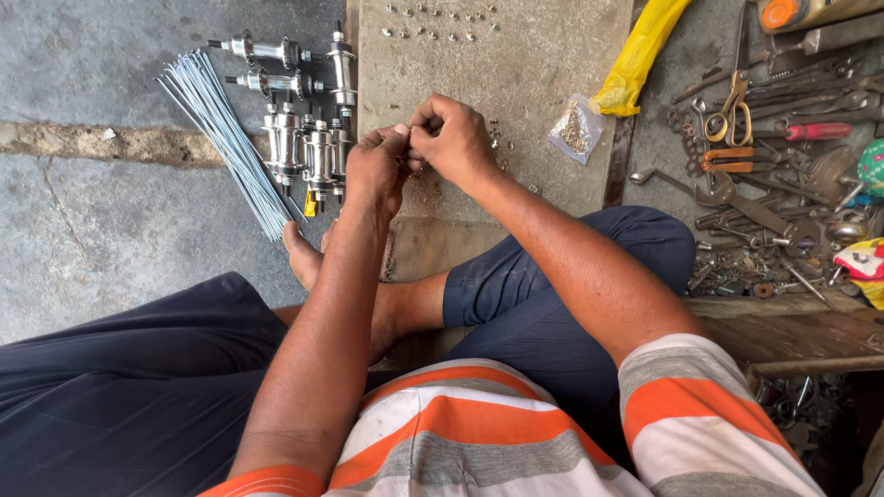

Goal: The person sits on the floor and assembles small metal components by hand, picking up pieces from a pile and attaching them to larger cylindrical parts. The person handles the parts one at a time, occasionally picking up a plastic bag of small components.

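Note:
My left hand [376, 170] and my right hand [451, 138] meet over a flat stone slab [516, 83], fingertips pinched together around something small that the fingers hide. Small metal nuts [433, 23] lie scattered on the slab's far end and a few more sit just right of my hands. Several shiny wheel hubs [308, 138] stand and lie on the floor left of my left hand. A bundle of thin steel spokes [226, 138] lies beside them.
A clear plastic bag of small parts [575, 127] and a yellow cloth [640, 55] lie right of the slab. Further right is a heap of tools [773, 175]: scissors, pliers, wrenches, screwdriver. My crossed legs and a bare foot [304, 258] are below.

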